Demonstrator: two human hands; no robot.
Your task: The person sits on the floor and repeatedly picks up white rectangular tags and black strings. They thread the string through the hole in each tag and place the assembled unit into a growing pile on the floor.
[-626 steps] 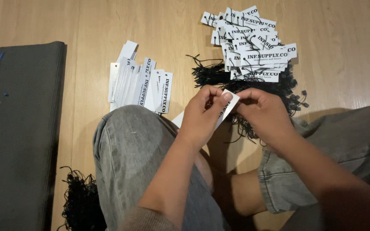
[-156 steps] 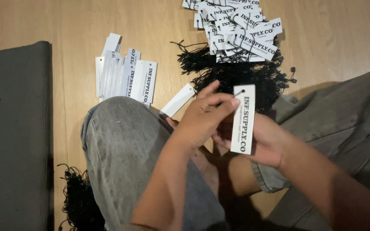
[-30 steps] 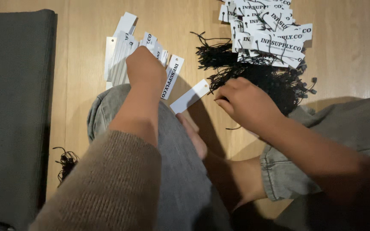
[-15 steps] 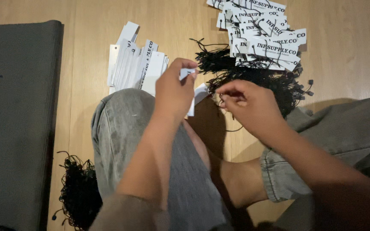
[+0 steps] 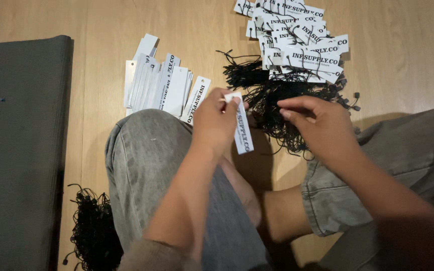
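Head view, looking down at a person seated on a wooden floor point(image 5: 408, 55) in grey jeans; the left hand point(image 5: 216, 123), near the middle of the frame, is pinched shut on the top end of a white paper tag point(image 5: 242, 131) with black print, which hangs tilted down toward the lower right, above the gap between the knees; the right hand point(image 5: 317, 125), just right of centre, has its fingers curled with thumb and forefinger drawn close together, and whether they pinch a strand I cannot tell; it hovers over a tangle of black string loops point(image 5: 272, 95) lying on the floor just above the two hands; at the upper right of the frame a heap of strung tags point(image 5: 297, 42) lies against that tangle, partly overlapping it; at upper centre-left a fanned row of plain tags point(image 5: 159, 85) lies flat on the floor, just beside the left knee; a dark grey mat point(image 5: 18, 150) covers the left edge of the frame; at the lower left, between mat and thigh, sits a second bundle of black strings point(image 5: 91, 231).
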